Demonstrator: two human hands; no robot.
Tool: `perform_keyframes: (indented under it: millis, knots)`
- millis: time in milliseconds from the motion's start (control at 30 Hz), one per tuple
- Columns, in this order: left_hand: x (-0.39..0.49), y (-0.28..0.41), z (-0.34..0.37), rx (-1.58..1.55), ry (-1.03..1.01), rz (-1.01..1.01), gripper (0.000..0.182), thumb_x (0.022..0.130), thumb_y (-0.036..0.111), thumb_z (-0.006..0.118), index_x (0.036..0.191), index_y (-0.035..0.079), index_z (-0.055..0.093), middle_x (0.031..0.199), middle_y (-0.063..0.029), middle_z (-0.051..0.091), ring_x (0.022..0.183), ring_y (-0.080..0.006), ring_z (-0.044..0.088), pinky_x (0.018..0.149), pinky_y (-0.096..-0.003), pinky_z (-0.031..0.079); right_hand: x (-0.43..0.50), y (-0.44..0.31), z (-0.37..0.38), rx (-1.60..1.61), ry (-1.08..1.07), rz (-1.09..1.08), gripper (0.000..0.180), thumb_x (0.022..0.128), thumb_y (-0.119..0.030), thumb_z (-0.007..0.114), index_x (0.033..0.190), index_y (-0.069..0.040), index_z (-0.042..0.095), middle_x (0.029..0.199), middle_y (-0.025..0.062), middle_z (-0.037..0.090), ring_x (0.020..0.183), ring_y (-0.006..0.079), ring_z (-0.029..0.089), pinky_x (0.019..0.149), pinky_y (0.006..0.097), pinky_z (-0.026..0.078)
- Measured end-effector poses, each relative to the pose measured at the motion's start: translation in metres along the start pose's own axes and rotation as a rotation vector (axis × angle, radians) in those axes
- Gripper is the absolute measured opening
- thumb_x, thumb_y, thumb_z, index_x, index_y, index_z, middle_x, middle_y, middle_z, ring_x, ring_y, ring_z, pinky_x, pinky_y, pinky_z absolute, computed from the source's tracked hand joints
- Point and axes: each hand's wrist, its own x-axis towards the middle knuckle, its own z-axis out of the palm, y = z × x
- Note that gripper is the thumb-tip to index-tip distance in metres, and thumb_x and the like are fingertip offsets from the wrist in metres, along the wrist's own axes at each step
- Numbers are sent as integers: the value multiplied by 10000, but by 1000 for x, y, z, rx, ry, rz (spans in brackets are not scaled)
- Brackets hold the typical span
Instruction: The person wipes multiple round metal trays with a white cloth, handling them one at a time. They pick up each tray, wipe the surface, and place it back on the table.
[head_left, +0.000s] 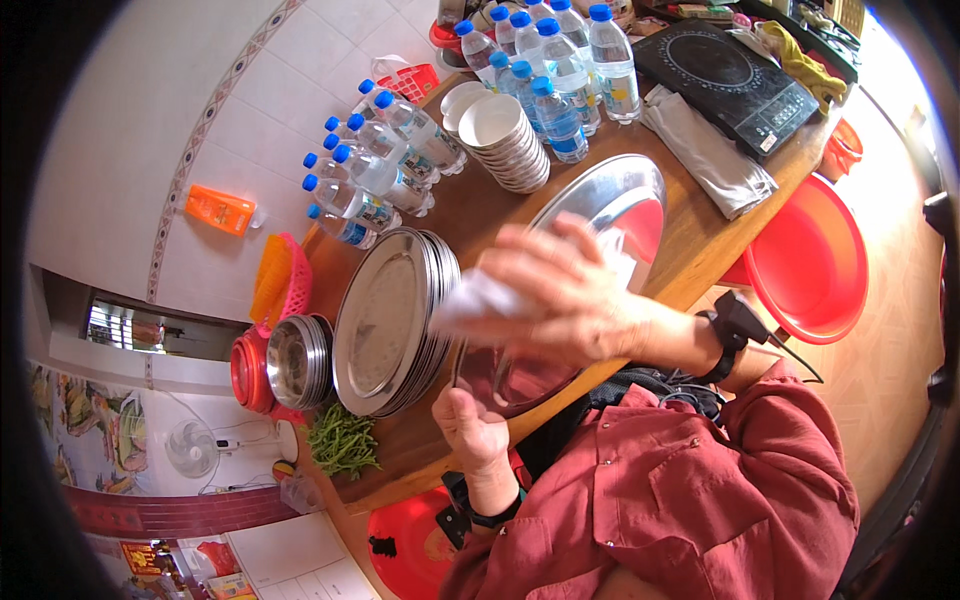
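Observation:
A large shiny oval metal platter (581, 196) lies in front of me near the table's edge, partly covered by my right arm. At its near left end, my left hand (474, 431) grips the rim, thumb up. My right hand (559, 292), blurred, holds a crumpled white cloth (487, 296) over the platter's middle. Whether the cloth touches the metal cannot be seen. Just left of the platter stands a stack of similar oval metal platters (382, 319).
On the wooden table (480, 206) are stacked white bowls (495, 124), water bottles (562, 71), metal bowls (292, 360), green beans (343, 442), a folded grey cloth (705, 154) and an induction cooker (724, 79). A red basin (810, 259) sits beyond the table's right edge.

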Motion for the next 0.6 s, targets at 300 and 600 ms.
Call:
perform_keyframes:
  millis: [300, 600]
  knots:
    - [10, 17, -21, -205, 383, -95, 534, 1035, 410, 443, 1345, -19, 513, 1422, -159, 498, 1316, -280, 475, 1106, -437, 372, -9, 85, -13, 248, 214, 520, 396, 912, -137, 649, 1308, -131, 636, 1318, 204, 521, 1212, 381, 529, 1028, 443, 434]
    - [27, 18, 9, -334, 291, -130, 628, 1008, 528, 487, 1464, 103, 415, 1476, -80, 450, 1361, -266, 411, 1140, -459, 311, -53, 17, 10, 90, 150, 324, 577, 706, -140, 763, 1276, -127, 671, 1423, 218, 412, 1338, 465, 399, 1068, 579, 377]
